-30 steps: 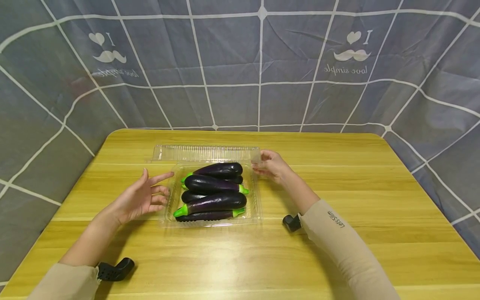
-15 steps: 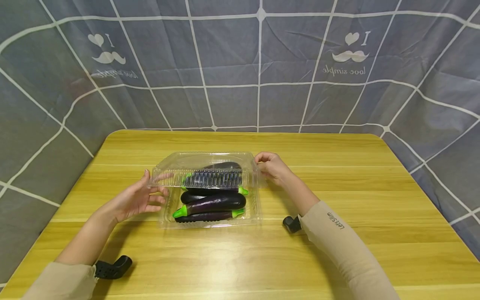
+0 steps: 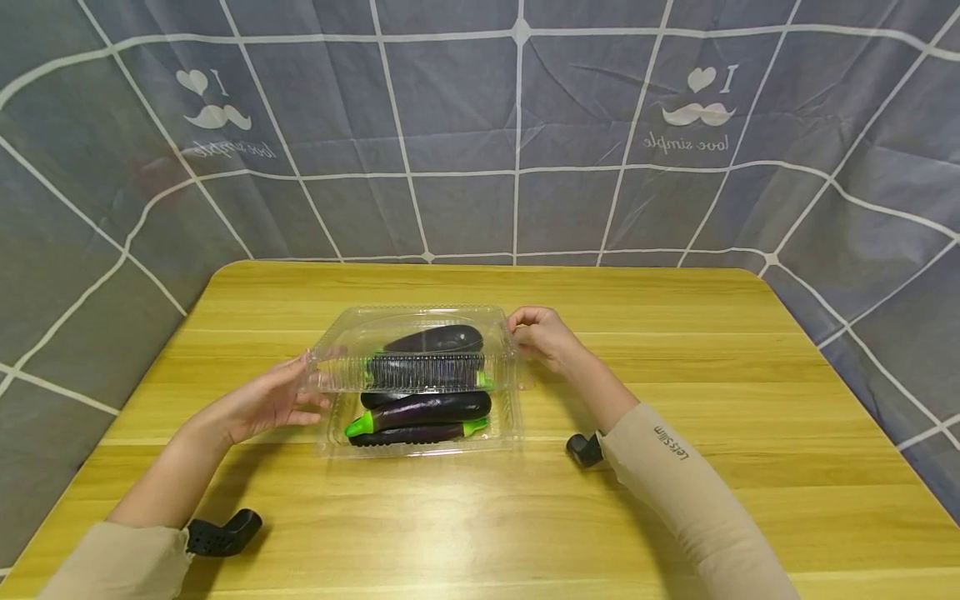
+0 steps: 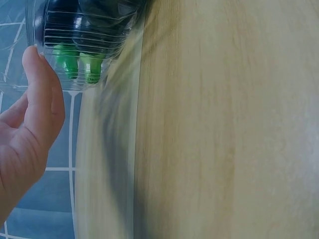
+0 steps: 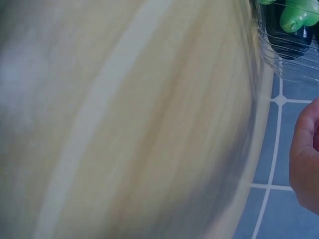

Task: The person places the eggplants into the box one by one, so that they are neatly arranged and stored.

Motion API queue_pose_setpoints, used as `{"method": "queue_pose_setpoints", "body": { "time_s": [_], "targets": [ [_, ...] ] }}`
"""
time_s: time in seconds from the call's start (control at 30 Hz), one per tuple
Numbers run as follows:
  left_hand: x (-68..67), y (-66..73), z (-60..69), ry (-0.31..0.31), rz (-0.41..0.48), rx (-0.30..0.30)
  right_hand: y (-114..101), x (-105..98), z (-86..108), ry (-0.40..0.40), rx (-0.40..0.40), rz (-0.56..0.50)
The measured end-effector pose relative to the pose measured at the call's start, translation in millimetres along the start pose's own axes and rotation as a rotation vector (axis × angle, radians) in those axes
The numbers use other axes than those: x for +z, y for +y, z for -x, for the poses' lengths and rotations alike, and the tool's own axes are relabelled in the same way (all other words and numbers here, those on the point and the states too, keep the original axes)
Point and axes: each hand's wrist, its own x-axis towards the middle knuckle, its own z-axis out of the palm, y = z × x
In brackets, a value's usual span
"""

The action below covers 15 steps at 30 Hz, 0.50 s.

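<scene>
A clear plastic box (image 3: pixel 423 450) holds several dark purple eggplants (image 3: pixel 431 407) with green stems. Its ribbed lid (image 3: pixel 420 317) is tilted partway down over the rear eggplants. The left hand (image 3: pixel 266 402) is at the box's left side, thumb at the lid's left corner and other fingers spread below. In the left wrist view the thumb of this hand (image 4: pixel 30 129) touches the clear plastic. At the lid's right side, the right hand (image 3: pixel 547 337) has bent fingers against the edge; whether they pinch it is hard to see. The right wrist view cuts off most of the hand (image 5: pixel 306 154).
The wooden table (image 3: pixel 675 358) spreads around the box. Behind it hangs a grey cloth (image 3: pixel 465 208) with white lines. Black wrist devices sit by the left cuff (image 3: pixel 225 533) and the right cuff (image 3: pixel 583 450).
The lid has swung forward and down from its raised position at the back. The left thumb has come to the lid's corner; the right hand has stayed almost in place.
</scene>
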Motion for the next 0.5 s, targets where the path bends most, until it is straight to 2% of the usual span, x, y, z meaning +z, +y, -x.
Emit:
{"method": "queue_pose_setpoints", "body": {
  "time_s": [0.1,0.3,0.5],
  "targets": [
    [0.4,0.5,0.3,0.010,-0.029,-0.011,0.1,0.5,0.6,0.002,0.006,0.001],
    [0.9,0.0,0.9,0.068,-0.080,-0.037,-0.3,-0.3,1.8,-0.006,0.000,0.017],
    [0.9,-2.1,-0.9,0.073,-0.086,-0.016,0.7,-2.1,2.4,-0.051,0.004,0.013]
  ]
}}
